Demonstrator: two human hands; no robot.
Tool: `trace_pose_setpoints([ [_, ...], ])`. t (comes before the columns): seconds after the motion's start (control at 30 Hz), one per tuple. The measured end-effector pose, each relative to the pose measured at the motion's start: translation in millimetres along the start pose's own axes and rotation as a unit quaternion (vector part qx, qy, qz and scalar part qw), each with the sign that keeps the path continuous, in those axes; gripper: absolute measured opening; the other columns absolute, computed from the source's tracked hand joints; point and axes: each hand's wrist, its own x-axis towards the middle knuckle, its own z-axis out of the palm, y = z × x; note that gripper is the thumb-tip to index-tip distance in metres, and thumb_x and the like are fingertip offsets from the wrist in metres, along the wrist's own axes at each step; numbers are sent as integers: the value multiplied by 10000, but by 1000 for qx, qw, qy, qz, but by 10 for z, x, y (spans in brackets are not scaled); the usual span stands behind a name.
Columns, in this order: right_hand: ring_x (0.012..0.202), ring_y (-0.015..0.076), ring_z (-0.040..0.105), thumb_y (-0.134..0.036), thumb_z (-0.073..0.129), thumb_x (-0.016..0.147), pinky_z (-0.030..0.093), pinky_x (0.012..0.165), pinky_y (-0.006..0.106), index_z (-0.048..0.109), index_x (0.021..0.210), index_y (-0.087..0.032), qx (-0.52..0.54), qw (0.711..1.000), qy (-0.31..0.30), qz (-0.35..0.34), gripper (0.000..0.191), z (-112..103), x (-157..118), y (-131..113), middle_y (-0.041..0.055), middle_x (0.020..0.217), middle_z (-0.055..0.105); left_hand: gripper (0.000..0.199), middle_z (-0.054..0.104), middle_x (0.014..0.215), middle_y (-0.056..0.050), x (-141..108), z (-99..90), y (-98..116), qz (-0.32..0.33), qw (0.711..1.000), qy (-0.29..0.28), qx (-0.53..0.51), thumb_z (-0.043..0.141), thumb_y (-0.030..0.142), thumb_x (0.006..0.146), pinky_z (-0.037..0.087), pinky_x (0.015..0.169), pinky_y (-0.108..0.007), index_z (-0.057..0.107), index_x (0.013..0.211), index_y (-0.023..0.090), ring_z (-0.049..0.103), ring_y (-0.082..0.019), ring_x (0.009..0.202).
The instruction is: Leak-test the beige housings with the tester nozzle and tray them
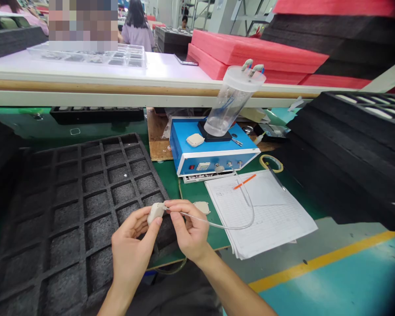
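Note:
Between the thumb and fingers of my left hand (133, 239) is a small beige plastic housing (156, 213), held over the edge of the black tray. My right hand (190, 228) pinches the end of a clear thin tube (228, 227) against the housing's right side. Whether the tip sits inside it or only touches it, I cannot tell. The tube loops back to the front of a blue box-shaped machine (213, 151). A clear cylinder (227, 103) leans on that machine, beside another beige piece (195, 140). One more beige piece (202, 207) lies behind my right hand.
A black foam tray (82, 202) with square compartments covers the left. Papers (266, 210) with an orange stick (245, 181) lie right, near a tape roll (271, 163). Stacked black foam trays (342, 162) stand far right. Beyond the shelf (171, 70) are red foam blocks (250, 52) and people.

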Motion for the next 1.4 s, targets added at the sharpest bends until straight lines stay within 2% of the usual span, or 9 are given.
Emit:
trace_pose_setpoints([
  [0.47,976,224,761,-185,588,988,659,860,405,713,1019,-238,-12,1000,1,-4,139,-3,-1,-3,95,1036,787,261,832,923,-87,4,0,-1,-6,1000,4,-1,858,325,744,673,761,-283,777,943,176,815,-240,818],
  [0.9,977,230,761,-209,586,996,661,867,412,719,1000,-232,-11,1000,1,1,135,1,-15,8,102,1027,785,283,830,944,-88,2,-13,-19,-20,1000,1,-2,858,339,744,665,779,-265,773,955,171,811,-227,836],
  [1.0,1036,236,755,-239,600,993,666,857,397,707,1138,-231,7,999,7,32,180,-4,-22,16,124,1150,764,354,822,953,-98,29,-19,-13,-56,998,10,-31,881,374,719,667,769,-284,754,964,154,804,-233,847],
  [1.07,1036,233,758,-256,642,965,666,816,362,664,1272,-234,7,998,9,69,309,-9,-8,0,130,1219,747,417,812,967,-96,51,-30,4,-95,992,-1,-77,895,405,703,665,725,-284,728,983,145,794,-225,837],
  [1.13,934,213,767,-256,681,928,651,762,324,689,1245,-227,-23,995,-17,97,319,-15,27,-39,105,1128,780,450,800,991,-95,67,-47,25,-127,984,-25,-125,898,418,705,657,701,-277,703,1000,140,780,-212,848],
  [1.23,721,172,726,-234,694,895,604,654,280,777,1010,-219,-71,989,-81,105,143,-31,100,-119,47,886,803,431,790,1025,-102,71,-69,42,-140,977,-52,-155,889,395,729,644,737,-270,683,1007,138,762,-202,905],
  [1.4,625,162,701,-204,688,859,564,566,258,820,902,-214,-74,983,-110,127,139,-92,165,-180,28,782,803,418,789,1018,-103,51,-66,20,-126,980,-69,-138,878,382,748,626,748,-269,670,1017,140,751,-194,901],
])
